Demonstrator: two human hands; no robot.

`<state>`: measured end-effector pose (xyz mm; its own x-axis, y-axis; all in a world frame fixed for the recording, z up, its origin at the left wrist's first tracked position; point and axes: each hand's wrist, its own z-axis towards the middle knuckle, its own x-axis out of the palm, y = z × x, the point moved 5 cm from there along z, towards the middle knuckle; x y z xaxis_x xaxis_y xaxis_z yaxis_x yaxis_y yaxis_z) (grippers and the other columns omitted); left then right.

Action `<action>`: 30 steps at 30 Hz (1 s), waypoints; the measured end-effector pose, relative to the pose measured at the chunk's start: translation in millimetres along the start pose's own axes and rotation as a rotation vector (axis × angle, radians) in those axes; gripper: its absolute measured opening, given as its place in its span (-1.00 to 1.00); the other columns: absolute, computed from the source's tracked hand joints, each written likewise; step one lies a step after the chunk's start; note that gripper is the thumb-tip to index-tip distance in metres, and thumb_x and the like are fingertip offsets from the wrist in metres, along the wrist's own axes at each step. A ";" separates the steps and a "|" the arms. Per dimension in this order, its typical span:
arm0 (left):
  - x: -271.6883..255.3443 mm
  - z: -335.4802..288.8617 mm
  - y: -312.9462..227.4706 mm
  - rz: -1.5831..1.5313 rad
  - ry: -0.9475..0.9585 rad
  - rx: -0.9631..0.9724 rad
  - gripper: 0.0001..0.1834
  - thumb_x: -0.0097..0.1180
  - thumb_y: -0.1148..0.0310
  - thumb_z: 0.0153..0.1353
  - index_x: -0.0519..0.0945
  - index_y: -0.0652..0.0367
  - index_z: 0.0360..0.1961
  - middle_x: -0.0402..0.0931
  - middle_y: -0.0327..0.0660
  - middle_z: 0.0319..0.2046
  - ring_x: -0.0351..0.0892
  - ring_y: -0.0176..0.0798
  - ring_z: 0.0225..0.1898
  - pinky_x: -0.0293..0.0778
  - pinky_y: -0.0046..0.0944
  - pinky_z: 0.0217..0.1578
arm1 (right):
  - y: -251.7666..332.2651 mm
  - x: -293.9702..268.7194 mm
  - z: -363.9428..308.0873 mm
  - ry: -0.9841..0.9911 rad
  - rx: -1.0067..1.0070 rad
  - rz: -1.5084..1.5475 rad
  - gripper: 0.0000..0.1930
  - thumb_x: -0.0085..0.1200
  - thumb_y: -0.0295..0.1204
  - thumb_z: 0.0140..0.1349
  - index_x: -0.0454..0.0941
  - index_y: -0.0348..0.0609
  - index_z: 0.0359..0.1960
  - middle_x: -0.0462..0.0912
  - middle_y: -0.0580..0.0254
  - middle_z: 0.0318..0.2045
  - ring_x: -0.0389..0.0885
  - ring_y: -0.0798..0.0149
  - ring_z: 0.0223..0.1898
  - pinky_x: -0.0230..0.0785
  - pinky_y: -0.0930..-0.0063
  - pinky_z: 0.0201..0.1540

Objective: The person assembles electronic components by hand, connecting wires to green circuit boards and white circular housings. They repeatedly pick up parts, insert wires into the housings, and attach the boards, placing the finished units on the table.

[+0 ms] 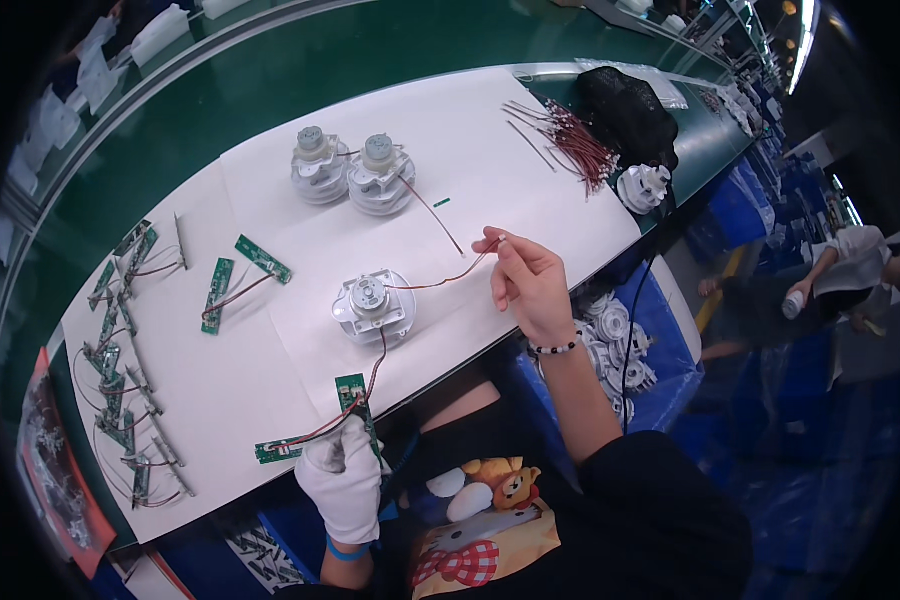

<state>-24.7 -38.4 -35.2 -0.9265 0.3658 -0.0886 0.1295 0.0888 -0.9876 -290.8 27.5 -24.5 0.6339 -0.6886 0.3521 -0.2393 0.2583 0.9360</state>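
My left hand [342,485], in a white glove, is closed on a pair of green circuit boards [350,386] at the table's near edge. A dark wire runs from the boards to a white motor unit [374,306], which sits on the white sheet. From that unit a thin red-brown wire [440,284] stretches right to my bare right hand [535,290]. Thumb and forefinger there pinch the wire's end, which has a small white connector. Two similar white motor units [380,180] stand farther back, one trailing a loose wire.
Several green circuit boards [115,400] lie wired together at the left, with another joined pair [217,295] nearer the middle. Far right are a bundle of red-brown wires [582,150], a black bag [630,112] and a single motor unit [643,188]. A blue bin [670,345] holds white parts below the edge.
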 end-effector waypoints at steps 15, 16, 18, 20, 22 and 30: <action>-4.4 12.4 -48.3 0.304 0.100 0.486 -0.94 0.12 0.48 0.10 0.54 0.26 -0.43 0.46 -0.27 -0.66 0.39 -0.45 -0.69 0.28 -0.48 -0.67 | 71.5 127.2 -36.3 0.823 -0.375 -0.732 -0.94 0.18 -0.66 -0.15 0.57 -0.29 -0.59 0.62 0.13 -0.55 0.58 0.28 -0.45 0.39 0.51 -0.38; -7.9 11.4 -55.7 0.380 0.083 0.561 -0.94 0.13 0.49 0.09 0.55 0.26 -0.42 0.47 -0.25 -0.66 0.40 -0.43 -0.69 0.28 -0.46 -0.66 | 71.1 140.1 -39.1 0.910 -0.489 -0.743 -0.92 0.15 -0.65 -0.13 0.58 -0.26 -0.54 0.59 0.18 -0.55 0.56 0.25 -0.51 0.36 0.52 -0.47; -6.5 10.0 -65.4 0.493 0.097 0.634 -0.90 0.16 0.53 0.03 0.57 0.24 -0.38 0.42 -0.20 -0.67 0.39 -0.33 -0.69 0.28 -0.39 -0.65 | 66.4 148.7 -42.5 0.971 -0.481 -0.805 -0.95 0.11 -0.60 -0.10 0.56 -0.24 -0.53 0.54 0.16 -0.58 0.53 0.17 -0.53 0.35 0.44 -0.47; -6.6 9.0 -71.9 0.523 0.069 0.683 -0.88 0.15 0.53 0.01 0.57 0.23 -0.36 0.39 -0.20 -0.69 0.37 -0.30 -0.70 0.26 -0.35 -0.66 | 64.9 153.2 -45.5 1.003 -0.480 -0.893 -0.95 0.06 -0.53 -0.07 0.54 -0.24 -0.54 0.49 0.17 -0.60 0.50 0.12 -0.54 0.33 0.36 -0.48; -6.7 7.6 -73.6 0.563 0.054 0.700 -0.84 0.14 0.53 -0.03 0.58 0.20 -0.34 0.38 -0.20 -0.69 0.38 -0.25 -0.70 0.28 -0.31 -0.66 | 63.3 154.8 -45.6 1.012 -0.504 -1.010 -0.94 0.06 -0.51 -0.07 0.53 -0.24 -0.56 0.48 0.17 -0.61 0.49 0.12 -0.55 0.33 0.35 -0.48; -9.1 7.3 -74.2 0.673 0.056 0.733 -0.78 0.14 0.48 -0.10 0.60 0.12 -0.33 0.44 -0.22 -0.64 0.45 -0.17 -0.65 0.37 -0.28 -0.62 | 60.7 157.7 -49.8 0.982 -0.632 -1.152 -0.94 0.12 -0.55 -0.11 0.52 -0.20 -0.55 0.46 0.24 -0.60 0.48 0.20 -0.57 0.32 0.41 -0.54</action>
<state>-28.4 -55.0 37.9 -0.7199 0.1743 -0.6719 0.3544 -0.7400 -0.5717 -168.7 -31.7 87.9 0.5095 -0.0978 -0.8549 0.8261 0.3335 0.4542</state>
